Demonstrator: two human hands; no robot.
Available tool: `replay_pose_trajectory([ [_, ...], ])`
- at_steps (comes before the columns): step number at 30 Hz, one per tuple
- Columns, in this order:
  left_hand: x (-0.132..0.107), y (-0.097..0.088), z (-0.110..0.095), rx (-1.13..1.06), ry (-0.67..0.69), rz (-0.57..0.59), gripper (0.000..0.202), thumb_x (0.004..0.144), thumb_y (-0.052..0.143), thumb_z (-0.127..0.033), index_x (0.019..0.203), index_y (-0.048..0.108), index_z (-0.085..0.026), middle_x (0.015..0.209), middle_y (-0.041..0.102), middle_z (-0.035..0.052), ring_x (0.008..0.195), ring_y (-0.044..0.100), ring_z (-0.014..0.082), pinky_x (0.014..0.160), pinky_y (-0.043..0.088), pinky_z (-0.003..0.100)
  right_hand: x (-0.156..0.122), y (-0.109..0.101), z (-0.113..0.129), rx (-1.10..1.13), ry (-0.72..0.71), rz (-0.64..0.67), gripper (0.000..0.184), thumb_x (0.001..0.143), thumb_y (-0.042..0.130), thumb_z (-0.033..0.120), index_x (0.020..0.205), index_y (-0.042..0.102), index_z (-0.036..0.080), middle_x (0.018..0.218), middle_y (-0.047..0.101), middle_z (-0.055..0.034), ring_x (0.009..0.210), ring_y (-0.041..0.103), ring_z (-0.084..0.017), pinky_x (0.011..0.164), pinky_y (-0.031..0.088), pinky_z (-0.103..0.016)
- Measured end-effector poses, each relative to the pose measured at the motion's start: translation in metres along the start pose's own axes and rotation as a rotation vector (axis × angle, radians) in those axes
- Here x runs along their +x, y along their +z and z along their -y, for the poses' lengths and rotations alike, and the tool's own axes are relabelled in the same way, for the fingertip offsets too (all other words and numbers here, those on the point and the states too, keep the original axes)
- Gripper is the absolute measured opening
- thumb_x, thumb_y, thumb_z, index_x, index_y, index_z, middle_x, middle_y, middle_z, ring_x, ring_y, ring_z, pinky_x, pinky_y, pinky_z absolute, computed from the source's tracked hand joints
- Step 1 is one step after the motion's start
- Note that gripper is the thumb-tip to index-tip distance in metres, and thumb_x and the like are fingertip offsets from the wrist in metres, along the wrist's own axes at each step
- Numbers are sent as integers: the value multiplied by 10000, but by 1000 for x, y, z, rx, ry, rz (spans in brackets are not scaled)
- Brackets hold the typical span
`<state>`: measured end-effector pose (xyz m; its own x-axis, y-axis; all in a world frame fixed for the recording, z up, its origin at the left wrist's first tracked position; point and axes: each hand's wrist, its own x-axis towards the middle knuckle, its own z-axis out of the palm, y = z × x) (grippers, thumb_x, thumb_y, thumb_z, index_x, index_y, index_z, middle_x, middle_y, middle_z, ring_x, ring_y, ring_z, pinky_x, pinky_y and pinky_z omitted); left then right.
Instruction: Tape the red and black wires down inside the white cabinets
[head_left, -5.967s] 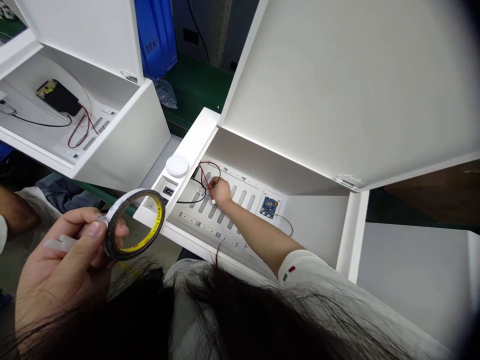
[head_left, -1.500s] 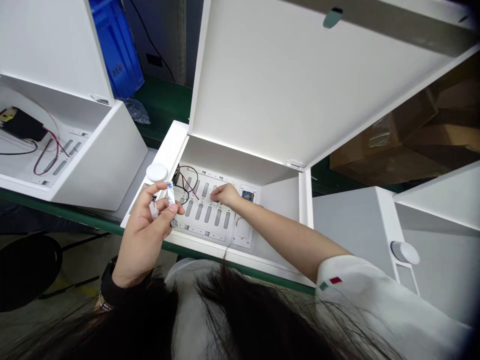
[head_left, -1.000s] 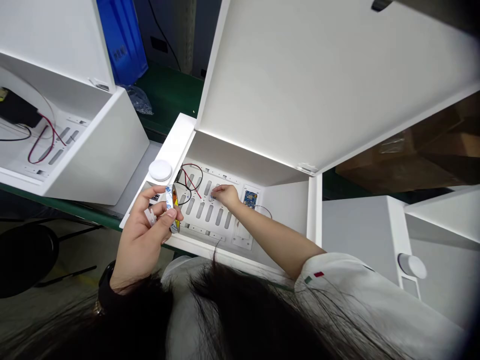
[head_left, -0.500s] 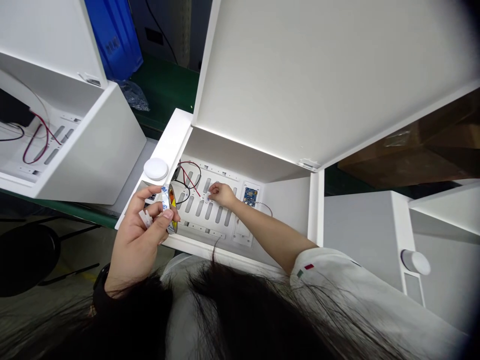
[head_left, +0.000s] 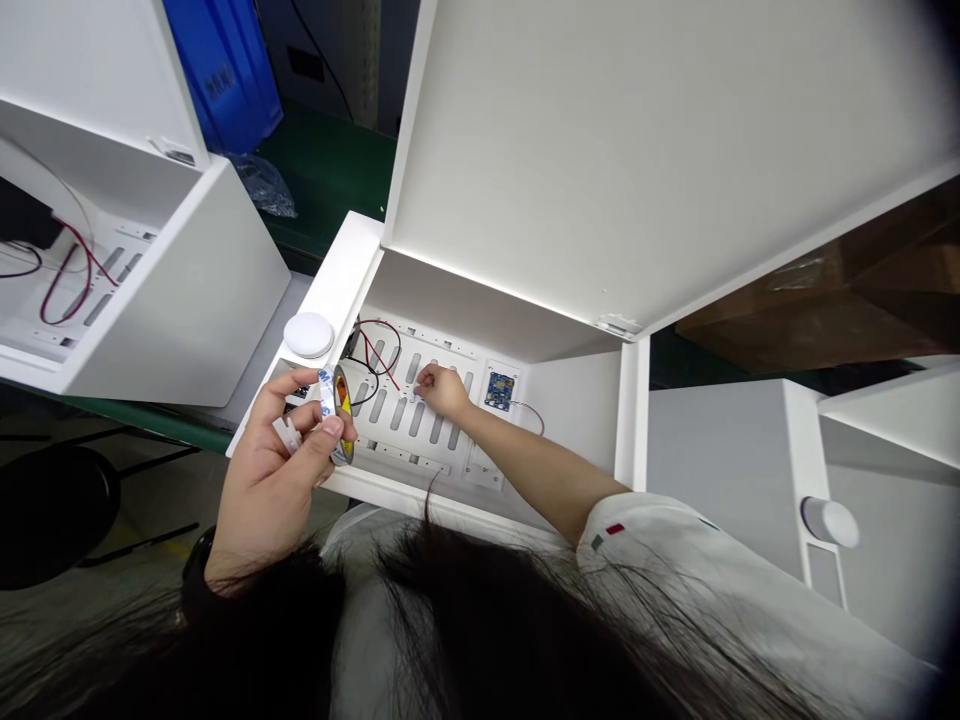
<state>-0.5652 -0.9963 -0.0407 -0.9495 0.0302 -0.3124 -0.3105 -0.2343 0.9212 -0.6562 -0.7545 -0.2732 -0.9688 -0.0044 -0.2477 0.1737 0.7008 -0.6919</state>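
Observation:
My left hand (head_left: 274, 450) is shut on a roll of double-sided tape (head_left: 339, 414) with a yellow core, and a short white strip (head_left: 286, 435) hangs by its fingers. The hand sits over the front rim of an open white cabinet (head_left: 337, 280). My right hand (head_left: 442, 392) reaches inside, fingertips on a white slotted plate (head_left: 397, 478) near a small white scrap. Whether those fingers hold it, I cannot tell. Red and black wires (head_left: 379, 348) lie to its left, and a blue circuit board (head_left: 499, 391) is to its right.
A white round puck (head_left: 308, 334) sits on the cabinet rim. The large lid (head_left: 637, 170) stands open above. Left stands a second open white cabinet (head_left: 187, 290) with wires. Behind are a blue bin (head_left: 214, 70) and a green bench (head_left: 322, 165). My hair hangs across the bottom.
The whole view has drifted slightly, with the cabinet sitting a little lower and further left. My right hand stays at the plate, and my left hand keeps the tape roll.

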Motion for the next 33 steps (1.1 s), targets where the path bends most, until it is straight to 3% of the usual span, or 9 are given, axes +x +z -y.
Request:
replay_pose_trajectory([
  [10,0,0,-1,7,9,6,411,798,694,-239,1161,508,-291,792,612,1,704,560,110,453,350,138,-12,5,19,-319,-9,-22,79,795,590,150,858,636,159,850,672,-79,778,573,-176,655,359,-256],
  [17,0,0,0,18,8,16,413,800,695,-246,1163,503,-292,785,627,3,687,558,109,444,346,138,-1,-2,10,-168,220,-68,215,667,778,340,700,641,177,736,661,-11,710,573,-146,590,359,-237],
  [23,0,0,1,25,19,11,403,807,694,-252,1156,500,-299,773,630,8,699,549,118,441,341,143,6,0,11,-190,277,-71,149,789,663,329,758,652,183,794,676,-19,766,593,-150,635,395,-235],
  [28,1,-1,2,18,21,4,394,801,702,-242,1143,513,-296,762,618,4,640,517,103,437,336,147,-7,7,17,-457,155,-35,206,872,551,332,887,654,154,1008,653,-116,956,567,-232,778,410,-313],
  [33,1,0,2,10,28,7,402,798,702,-240,1146,510,-297,768,616,2,605,491,90,436,335,145,-28,13,23,-587,43,117,203,859,570,339,902,665,165,1062,623,-124,1044,527,-277,864,389,-381],
])
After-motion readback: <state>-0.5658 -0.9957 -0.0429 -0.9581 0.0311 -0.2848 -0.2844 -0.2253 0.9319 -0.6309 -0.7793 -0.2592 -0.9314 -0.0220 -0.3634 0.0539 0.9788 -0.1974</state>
